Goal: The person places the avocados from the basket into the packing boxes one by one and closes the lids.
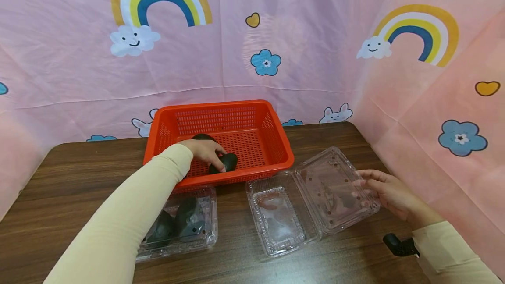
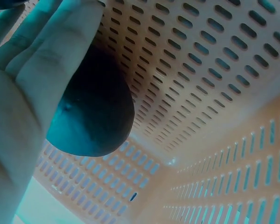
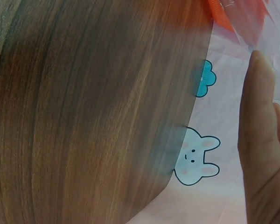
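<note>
My left hand [image 1: 207, 151] reaches into the red plastic basket [image 1: 282, 152] and grips a dark green avocado [image 1: 230, 161]. In the left wrist view the rounded end of this avocado [image 2: 95, 112] shows beside the fingers. A second avocado [image 1: 203, 136] lies behind the hand in the basket. At the right, my right hand [image 1: 388, 192] holds the outer edge of the raised lid [image 1: 331, 192] of a clear clamshell box [image 1: 278, 218]; some fingers show through the plastic. In the right wrist view, one finger [image 3: 259, 112] extends up to the clear plastic.
A closed clear clamshell [image 1: 211, 227] with avocados inside stands at the front left, partly behind my left sleeve. A brown wooden table [image 1: 236, 253] bears everything. Patterned pink cloth [image 1: 300, 56] hangs behind and at the right. A black device [image 1: 400, 245] sits by my right wrist.
</note>
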`<state>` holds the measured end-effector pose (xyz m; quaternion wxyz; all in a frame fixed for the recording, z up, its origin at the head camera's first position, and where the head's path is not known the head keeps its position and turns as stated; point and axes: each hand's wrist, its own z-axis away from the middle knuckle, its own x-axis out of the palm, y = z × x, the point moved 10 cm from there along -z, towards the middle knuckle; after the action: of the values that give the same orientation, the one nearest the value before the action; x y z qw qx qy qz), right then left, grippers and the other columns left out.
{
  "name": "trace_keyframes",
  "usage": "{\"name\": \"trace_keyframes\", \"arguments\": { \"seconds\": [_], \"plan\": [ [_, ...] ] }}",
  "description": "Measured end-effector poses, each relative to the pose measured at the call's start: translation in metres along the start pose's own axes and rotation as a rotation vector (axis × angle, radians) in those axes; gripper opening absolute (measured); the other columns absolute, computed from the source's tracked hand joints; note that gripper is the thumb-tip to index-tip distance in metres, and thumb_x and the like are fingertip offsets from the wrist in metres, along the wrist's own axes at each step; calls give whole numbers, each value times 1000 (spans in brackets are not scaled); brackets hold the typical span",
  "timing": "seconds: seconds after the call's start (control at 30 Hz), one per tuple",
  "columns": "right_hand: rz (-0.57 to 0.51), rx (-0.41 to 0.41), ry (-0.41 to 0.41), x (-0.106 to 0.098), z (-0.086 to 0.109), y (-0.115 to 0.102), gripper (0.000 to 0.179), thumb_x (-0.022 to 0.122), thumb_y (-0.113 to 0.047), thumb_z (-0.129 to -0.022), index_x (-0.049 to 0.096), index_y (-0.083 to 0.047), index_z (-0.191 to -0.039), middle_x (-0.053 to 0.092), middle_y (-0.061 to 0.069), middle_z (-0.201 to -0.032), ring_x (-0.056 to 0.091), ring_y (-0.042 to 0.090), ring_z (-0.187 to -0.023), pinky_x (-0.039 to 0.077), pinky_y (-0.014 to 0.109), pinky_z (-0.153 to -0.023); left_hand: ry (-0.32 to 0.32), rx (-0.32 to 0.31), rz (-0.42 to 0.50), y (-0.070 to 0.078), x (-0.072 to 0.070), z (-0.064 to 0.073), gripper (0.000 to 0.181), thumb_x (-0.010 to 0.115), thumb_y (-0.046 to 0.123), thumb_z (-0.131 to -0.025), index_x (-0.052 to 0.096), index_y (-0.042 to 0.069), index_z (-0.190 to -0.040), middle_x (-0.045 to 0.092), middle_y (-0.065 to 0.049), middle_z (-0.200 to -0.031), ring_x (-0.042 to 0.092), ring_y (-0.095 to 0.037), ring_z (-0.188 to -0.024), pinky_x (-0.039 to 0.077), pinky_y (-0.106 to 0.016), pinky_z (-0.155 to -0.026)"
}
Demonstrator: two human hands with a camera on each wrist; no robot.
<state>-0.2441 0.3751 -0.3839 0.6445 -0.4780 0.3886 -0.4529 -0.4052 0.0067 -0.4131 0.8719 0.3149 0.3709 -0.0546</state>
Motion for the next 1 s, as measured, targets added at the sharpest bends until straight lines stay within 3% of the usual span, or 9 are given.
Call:
{"name": "trace_keyframes", "arguments": {
  "seconds": [0.13, 0.3, 0.63, 0.83, 1.0],
  "plan": [
    [31, 21, 18, -1, 0, 1, 22, 40, -10, -103, 49, -17, -123, 66, -9, -108, 68, 13, -93, 56, 33, -74, 7, 0, -47, 1, -1, 1, 78, 71, 28, -79, 39, 4, -146, 43, -20, -143, 50, -28, -111, 48, -39, -87],
    [85, 55, 55, -3, 1, 2, 31, 43, -13, -103, 41, -3, -132, 65, -8, -108, 68, 14, -94, 57, 35, -75, 10, -1, -77, 2, -1, 1, 79, 70, 25, -77, 39, 6, -147, 42, -20, -144, 47, -29, -113, 46, -37, -86],
    [48, 36, 38, -1, 1, 3, 21, 41, -12, -104, 48, -16, -124, 65, -9, -107, 68, 13, -93, 56, 33, -75, 7, -9, -133, 0, 0, 0, 77, 72, 26, -76, 43, 5, -144, 48, -17, -137, 50, -25, -101, 46, -33, -78],
    [59, 46, 55, -1, 0, 3, 22, 40, -12, -104, 48, -15, -124, 65, -8, -107, 68, 13, -93, 56, 33, -75, 28, 3, -134, 1, -3, -1, 77, 75, 24, -75, 44, 5, -143, 49, -17, -135, 48, -26, -103, 48, -34, -81],
    [68, 59, 80, -1, -1, 1, 25, 42, -11, -103, 46, -8, -128, 65, -8, -106, 68, 13, -93, 56, 34, -75, 52, 14, -83, 1, -9, 0, 77, 77, 22, -73, 45, 3, -141, 51, -17, -133, 50, -28, -108, 49, -37, -85]
  ]
}}
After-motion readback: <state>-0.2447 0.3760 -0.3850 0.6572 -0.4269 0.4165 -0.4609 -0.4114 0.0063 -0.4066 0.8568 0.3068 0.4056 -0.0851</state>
